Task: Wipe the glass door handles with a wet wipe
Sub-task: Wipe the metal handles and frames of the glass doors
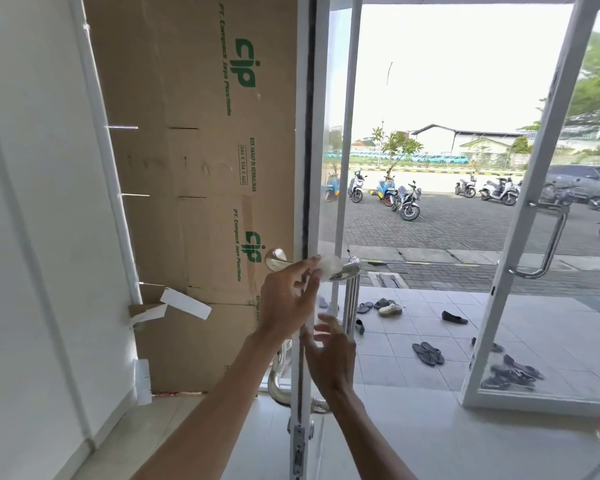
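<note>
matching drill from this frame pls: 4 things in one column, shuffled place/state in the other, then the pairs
1. wet wipe
2. right hand
3. cardboard
4. far door handle

A. on the open glass door at right
B. pressed on the top bend of the near handle by the left hand
C. covers the panel left of the door edge
D. open, beside the door edge, below the wipe

1-B, 2-D, 3-C, 4-A

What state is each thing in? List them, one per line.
near glass door: swung open, seen edge-on
far glass door: open
wet wipe: pressed on handle's top bend
near door handle: being wiped
left hand: holding wipe
right hand: open, empty
</note>
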`<state>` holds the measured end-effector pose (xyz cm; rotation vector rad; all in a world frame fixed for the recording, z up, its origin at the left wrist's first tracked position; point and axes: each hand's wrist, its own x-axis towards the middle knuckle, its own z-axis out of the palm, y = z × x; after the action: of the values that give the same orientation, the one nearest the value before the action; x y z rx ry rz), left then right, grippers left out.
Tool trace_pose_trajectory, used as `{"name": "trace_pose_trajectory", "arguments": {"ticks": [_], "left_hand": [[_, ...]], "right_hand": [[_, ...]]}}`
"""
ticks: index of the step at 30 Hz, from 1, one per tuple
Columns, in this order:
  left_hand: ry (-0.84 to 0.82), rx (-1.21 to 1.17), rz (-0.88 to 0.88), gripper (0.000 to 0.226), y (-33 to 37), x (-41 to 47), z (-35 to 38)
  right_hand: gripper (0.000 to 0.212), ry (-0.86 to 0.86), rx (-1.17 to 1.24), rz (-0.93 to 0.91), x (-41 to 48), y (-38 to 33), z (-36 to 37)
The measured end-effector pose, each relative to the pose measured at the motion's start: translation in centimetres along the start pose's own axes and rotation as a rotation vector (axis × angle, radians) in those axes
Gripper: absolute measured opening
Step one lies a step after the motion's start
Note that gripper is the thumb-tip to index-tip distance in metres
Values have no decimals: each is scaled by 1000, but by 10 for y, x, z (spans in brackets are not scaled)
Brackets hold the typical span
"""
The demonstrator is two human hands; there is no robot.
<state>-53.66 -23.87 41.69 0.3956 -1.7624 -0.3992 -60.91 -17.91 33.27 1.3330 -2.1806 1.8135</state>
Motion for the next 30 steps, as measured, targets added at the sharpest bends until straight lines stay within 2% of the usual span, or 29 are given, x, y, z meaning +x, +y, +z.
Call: {"name": "trace_pose_trajectory", "arguments": {"ticks": [4,8,11,15,18,21,26,30], "left_hand": [[-80,74,-59,29,-2,1,5],[-109,37,-107,31,-2,5,7],[-137,-13,-119,28,-1,9,6],[-119,-12,-139,23,-2,15,3],[-117,21,-127,29,-3,19,2],[-111,11,-112,29,-1,20,1],[-101,32,-69,25,1,21,-1],[-85,54,-80,25,-4,21,0]], "right_hand": [[29,126,180,-78,11,-18,-7],[32,182,386,-119,27,-46,-21],[14,164,395,-118,39,-56,-29],[35,181,455,-91,50,-57,-36],[40,192,511,-90,53,-60,-38],[27,208,544,-83,56,-60,-39],[9,181,459,-132,63,-56,-43],[9,198,431,-136,65,-53,-43]]}}
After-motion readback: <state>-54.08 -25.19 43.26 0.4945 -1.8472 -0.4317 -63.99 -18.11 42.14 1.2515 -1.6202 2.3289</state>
